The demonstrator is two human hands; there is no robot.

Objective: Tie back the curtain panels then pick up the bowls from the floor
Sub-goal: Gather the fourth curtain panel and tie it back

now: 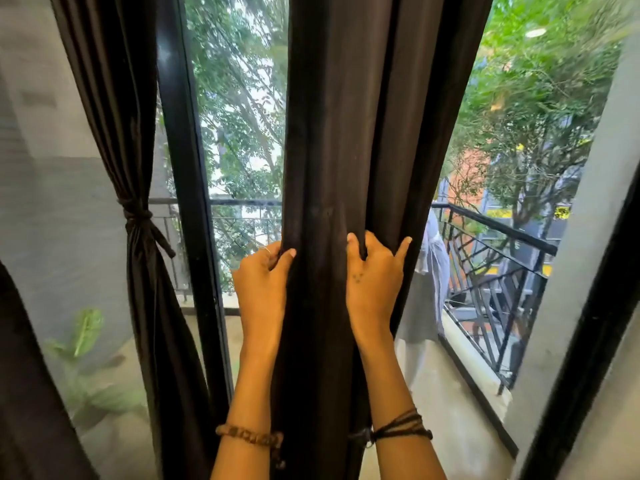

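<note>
Dark brown curtains, green outside.
Centre curtain panel [332, 150] was plain dark brown, as was tied panel [138, 216] at 9 o'clock. Window frame [180, 133] black; railing [495, 258] at 3 o'clock black w/ diagonal bars; trees [540, 98] green; wall [45, 188] grey.

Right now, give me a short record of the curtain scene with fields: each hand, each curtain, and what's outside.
left hand: grips the left edge of the middle curtain
right hand: grips a fold on its right side
middle curtain: bunched between both hands, no tie visible around it
left curtain: already tied back with a knotted tie
outside: balcony railing, trees
bowls: not in view
</note>
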